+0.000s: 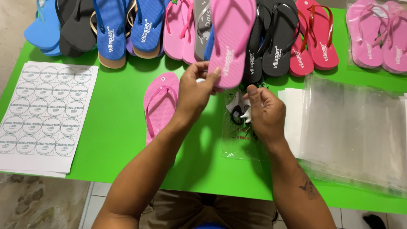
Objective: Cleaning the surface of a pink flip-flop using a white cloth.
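Two hands work over the green tabletop [114,127]: left hand [195,91] fingers grip a pink foam flip-flop [232,40] held at twelve o'clock, right hand [265,112] fingers pinch a small white tag [246,113], seemingly the tagging step, so the tag must meet the flip-flop next.

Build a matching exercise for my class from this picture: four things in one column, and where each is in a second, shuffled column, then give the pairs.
Things
1. Raised pink flip-flop
2. Flat pink flip-flop
3. Sticker sheet
4. Stack of clear plastic bags

Places
A. On the green table, at its left edge
B. Held in the left hand
C. On the table's right side, beyond the right hand
D. Lying on the table, just left of the left hand

Pairs: 1-B, 2-D, 3-A, 4-C
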